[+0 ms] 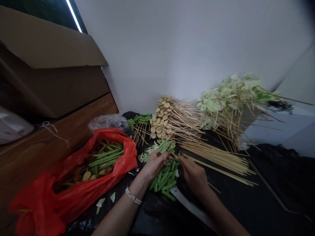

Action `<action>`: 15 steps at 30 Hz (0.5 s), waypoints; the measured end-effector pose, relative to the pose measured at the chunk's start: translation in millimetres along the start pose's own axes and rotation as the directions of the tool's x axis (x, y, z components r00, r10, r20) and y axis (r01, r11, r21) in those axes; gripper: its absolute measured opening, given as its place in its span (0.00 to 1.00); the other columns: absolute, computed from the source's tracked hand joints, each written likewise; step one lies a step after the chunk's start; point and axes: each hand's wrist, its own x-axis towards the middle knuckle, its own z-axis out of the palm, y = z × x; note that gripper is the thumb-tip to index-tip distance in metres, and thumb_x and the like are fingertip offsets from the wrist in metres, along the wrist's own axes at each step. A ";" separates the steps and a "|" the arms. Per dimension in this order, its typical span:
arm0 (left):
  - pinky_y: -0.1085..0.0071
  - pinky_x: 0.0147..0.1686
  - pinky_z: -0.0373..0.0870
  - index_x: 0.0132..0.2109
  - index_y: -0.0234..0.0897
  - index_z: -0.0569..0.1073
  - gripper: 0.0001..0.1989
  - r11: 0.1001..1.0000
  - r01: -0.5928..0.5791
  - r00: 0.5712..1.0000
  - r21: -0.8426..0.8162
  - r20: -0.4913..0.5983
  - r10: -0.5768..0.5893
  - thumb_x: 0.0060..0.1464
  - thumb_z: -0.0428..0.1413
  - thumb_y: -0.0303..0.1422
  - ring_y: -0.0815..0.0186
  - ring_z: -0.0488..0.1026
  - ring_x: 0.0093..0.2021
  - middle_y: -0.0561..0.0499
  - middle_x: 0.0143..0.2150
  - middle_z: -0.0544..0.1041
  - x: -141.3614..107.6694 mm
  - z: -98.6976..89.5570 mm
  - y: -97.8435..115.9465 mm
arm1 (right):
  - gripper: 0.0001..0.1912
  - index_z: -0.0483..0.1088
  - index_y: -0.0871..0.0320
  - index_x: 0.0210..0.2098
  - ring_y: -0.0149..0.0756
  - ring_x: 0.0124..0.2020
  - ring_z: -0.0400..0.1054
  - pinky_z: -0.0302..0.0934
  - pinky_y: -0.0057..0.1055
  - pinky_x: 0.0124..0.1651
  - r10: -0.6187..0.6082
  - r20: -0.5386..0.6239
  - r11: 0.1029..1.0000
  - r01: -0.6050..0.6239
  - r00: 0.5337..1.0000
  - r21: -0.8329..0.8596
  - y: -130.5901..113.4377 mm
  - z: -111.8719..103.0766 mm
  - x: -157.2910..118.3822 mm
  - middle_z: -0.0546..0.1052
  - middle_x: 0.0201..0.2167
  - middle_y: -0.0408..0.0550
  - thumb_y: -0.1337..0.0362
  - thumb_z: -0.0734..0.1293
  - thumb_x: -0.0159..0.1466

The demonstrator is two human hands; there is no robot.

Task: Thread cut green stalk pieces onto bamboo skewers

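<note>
My left hand [157, 161] is closed around several cut green bean pieces [165, 147], lifted above a pile of cut green beans [165, 178]. Close beside it, my right hand [194, 172] pinches a thin wooden skewer [176, 156], its tip end at the beans in my left hand. How far the skewer has gone into the beans I cannot tell. Below the right wrist lies a knife blade [190, 206], partly hidden by my forearm. Behind the hands are skewers of potato slices [161, 123], and loose bare skewers [219, 159] spread to the right.
At left lies a red plastic bag [98, 186] holding long beans and potatoes. Finished bean skewers [142, 118] and a clear bag [108, 122] are behind it. Skewered cabbage leaves [228, 95] pile up at back right. A cardboard box [54, 85] stands at the far left, before a white wall.
</note>
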 end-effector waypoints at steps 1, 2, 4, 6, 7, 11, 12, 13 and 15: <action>0.79 0.29 0.67 0.44 0.32 0.77 0.16 0.998 -0.020 0.999 -0.058 -0.046 0.017 0.46 0.65 0.31 0.73 0.72 0.30 0.45 0.39 0.79 2.1 -2.9 4.0 | 0.17 0.68 0.60 0.53 0.34 0.37 0.74 0.65 0.27 0.42 0.001 0.009 1.000 -0.001 1.000 -0.008 -0.6 -0.5 0.2 0.78 0.35 0.50 0.68 0.55 0.69; 0.80 0.29 0.68 0.45 0.33 0.77 0.14 0.991 -0.050 0.995 -0.123 -0.095 0.038 0.49 0.63 0.30 0.75 0.72 0.29 0.46 0.39 0.79 4.5 -6.6 9.3 | 0.16 0.69 0.60 0.52 0.34 0.36 0.74 0.65 0.27 0.42 0.005 0.015 1.000 -0.005 1.000 -0.013 -1.0 -0.8 0.4 0.78 0.35 0.50 0.67 0.55 0.69; 0.82 0.31 0.70 0.46 0.35 0.76 0.12 0.957 -0.148 0.978 -0.248 -0.178 0.105 0.53 0.59 0.26 0.76 0.72 0.30 0.48 0.39 0.79 9.0 -14.2 21.5 | 0.16 0.69 0.60 0.51 0.35 0.36 0.74 0.65 0.28 0.41 0.019 0.041 1.000 -0.019 0.999 -0.008 -1.4 -0.8 0.8 0.78 0.34 0.50 0.66 0.55 0.69; 0.83 0.35 0.71 0.46 0.35 0.76 0.10 0.921 -0.204 0.966 -0.332 -0.221 0.134 0.56 0.56 0.26 0.76 0.73 0.33 0.48 0.42 0.78 10.4 -17.7 29.0 | 0.15 0.70 0.59 0.49 0.34 0.36 0.74 0.65 0.27 0.41 0.043 0.064 0.998 -0.045 0.997 0.044 -1.7 0.1 1.1 0.78 0.36 0.49 0.67 0.55 0.69; 0.83 0.37 0.71 0.45 0.34 0.76 0.10 0.918 -0.203 0.968 -0.341 -0.213 0.135 0.56 0.55 0.26 0.76 0.74 0.35 0.48 0.43 0.78 9.5 -16.7 29.0 | 0.14 0.70 0.59 0.47 0.34 0.37 0.74 0.65 0.27 0.41 0.057 0.065 0.994 -0.062 0.996 0.084 -2.1 0.8 1.4 0.78 0.37 0.49 0.67 0.55 0.69; 0.78 0.38 0.69 0.50 0.35 0.75 0.17 0.997 0.014 0.999 -0.072 0.053 -0.010 0.51 0.61 0.27 0.73 0.74 0.36 0.45 0.45 0.78 -1.3 2.0 3.7 | 0.12 0.70 0.59 0.42 0.33 0.35 0.74 0.65 0.25 0.38 0.107 0.024 0.960 -0.110 0.994 0.256 -5.7 2.4 3.6 0.78 0.35 0.48 0.68 0.56 0.68; 0.77 0.38 0.68 0.48 0.34 0.76 0.16 0.998 0.053 0.993 0.030 0.108 -0.056 0.51 0.62 0.30 0.71 0.74 0.36 0.44 0.45 0.78 -4.1 7.6 -4.4 | 0.12 0.70 0.59 0.41 0.32 0.34 0.74 0.65 0.25 0.36 0.114 0.020 0.951 -0.115 0.993 0.286 -6.8 2.4 4.4 0.78 0.33 0.47 0.68 0.56 0.68; 0.76 0.38 0.67 0.47 0.33 0.76 0.16 0.993 0.047 0.989 0.108 0.136 -0.061 0.50 0.62 0.32 0.71 0.73 0.35 0.44 0.45 0.78 -6.4 12.2 -11.0 | 0.12 0.70 0.59 0.41 0.32 0.32 0.74 0.65 0.24 0.35 0.117 0.021 0.943 -0.117 0.993 0.310 -7.9 2.2 5.0 0.77 0.32 0.47 0.68 0.56 0.68; 0.74 0.40 0.67 0.43 0.33 0.77 0.14 0.973 -0.011 0.992 0.232 0.125 -0.018 0.52 0.61 0.36 0.69 0.73 0.37 0.45 0.42 0.78 -8.7 17.2 -16.9 | 0.11 0.70 0.58 0.40 0.31 0.33 0.74 0.66 0.24 0.36 0.120 0.026 0.935 -0.122 0.992 0.334 -9.4 1.8 5.7 0.77 0.32 0.46 0.67 0.56 0.68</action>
